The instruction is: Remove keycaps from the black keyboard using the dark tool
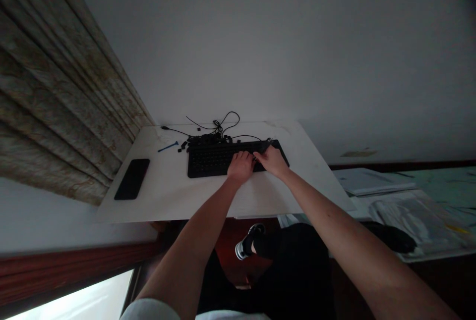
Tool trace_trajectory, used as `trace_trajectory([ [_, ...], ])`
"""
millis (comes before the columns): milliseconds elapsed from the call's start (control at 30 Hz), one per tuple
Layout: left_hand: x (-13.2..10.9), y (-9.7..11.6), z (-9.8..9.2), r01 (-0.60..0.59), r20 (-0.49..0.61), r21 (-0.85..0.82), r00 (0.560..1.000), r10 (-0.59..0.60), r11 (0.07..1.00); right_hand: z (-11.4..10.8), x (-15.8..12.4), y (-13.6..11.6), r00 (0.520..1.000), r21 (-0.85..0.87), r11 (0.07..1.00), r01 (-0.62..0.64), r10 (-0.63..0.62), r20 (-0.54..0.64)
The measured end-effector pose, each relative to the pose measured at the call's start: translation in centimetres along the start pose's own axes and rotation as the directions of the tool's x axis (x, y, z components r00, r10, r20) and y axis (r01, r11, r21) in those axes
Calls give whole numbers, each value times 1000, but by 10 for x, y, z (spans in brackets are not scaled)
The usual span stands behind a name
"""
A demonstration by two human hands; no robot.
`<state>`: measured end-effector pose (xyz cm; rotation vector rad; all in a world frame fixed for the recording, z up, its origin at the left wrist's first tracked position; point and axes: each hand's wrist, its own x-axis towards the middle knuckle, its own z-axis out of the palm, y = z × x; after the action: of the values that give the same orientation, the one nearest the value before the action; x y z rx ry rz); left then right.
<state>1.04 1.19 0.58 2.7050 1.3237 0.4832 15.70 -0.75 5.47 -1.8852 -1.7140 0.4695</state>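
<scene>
A black keyboard [208,161] lies on the white table, with small dark pieces, apparently loose keycaps [184,145], heaped along its back edge. My left hand [241,165] rests on the keyboard right of its middle, palm down, fingers laid over the keys. Close beside it, my right hand [272,160] is closed over the keyboard's right part, its thumb pointing toward the left hand. A small shiny bit shows above the right fist, but what the fingers hold is too dark and small to name. The keys beneath both hands are hidden.
Behind the keyboard a black cable [231,113] loops near the wall. A thin blue tool [168,146] lies to the left, and a black phone [132,179] sits near the table's left edge. A patterned curtain [67,72] hangs at left. Papers [372,181] lie lower right.
</scene>
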Motion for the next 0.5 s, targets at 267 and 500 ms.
trace_trajectory([
  [267, 1, -1, 3, 19, 15, -19, 1000, -19, 1000, -24, 8, -26, 997, 27, 997, 73, -73, -14],
  [500, 0, -3, 3, 65, -44, -84, 997, -68, 994, -40, 21, 0, 979, 319, 947, -23, 86, -186],
])
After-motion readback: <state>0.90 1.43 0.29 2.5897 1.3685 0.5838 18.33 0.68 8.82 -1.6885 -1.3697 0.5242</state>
